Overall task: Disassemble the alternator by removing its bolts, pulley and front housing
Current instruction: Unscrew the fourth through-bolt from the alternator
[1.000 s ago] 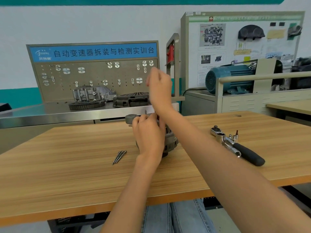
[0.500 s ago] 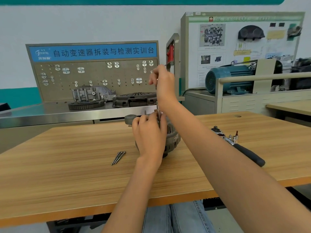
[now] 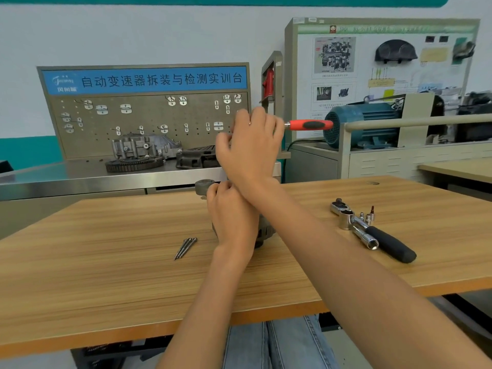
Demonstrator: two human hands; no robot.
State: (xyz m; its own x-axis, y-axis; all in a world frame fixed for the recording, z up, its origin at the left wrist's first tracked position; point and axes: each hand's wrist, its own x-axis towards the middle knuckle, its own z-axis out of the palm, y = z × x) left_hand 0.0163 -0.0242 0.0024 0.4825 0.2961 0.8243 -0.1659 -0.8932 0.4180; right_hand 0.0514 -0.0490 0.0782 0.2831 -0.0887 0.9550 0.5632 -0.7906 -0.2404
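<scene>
- Head view: a wooden counter point(image 3: 106, 262) fills the foreground, and behind the hands stands a steel bench point(image 3: 80, 177) with a pegboard point(image 3: 149, 121) under a blue sign, carrying gearbox parts point(image 3: 143, 150).
- Right of the hands, beyond the counter, a blue electric motor point(image 3: 364, 123) sits before a display board point(image 3: 378, 65).
- Three long bolts point(image 3: 185, 247) lie together just left of the left hand point(image 3: 231, 217).
- A black-handled ratchet point(image 3: 372, 233) with sockets lies well to the right of both hands.
- The alternator point(image 3: 266, 230) sits on the counter, mostly hidden under the left hand, whose fingers curl over its top.
- The right hand point(image 3: 253, 147) is raised above the left, wrist crossing over it, fingers closed round a red-handled ratchet point(image 3: 308, 125) whose handle juts out to the right.
</scene>
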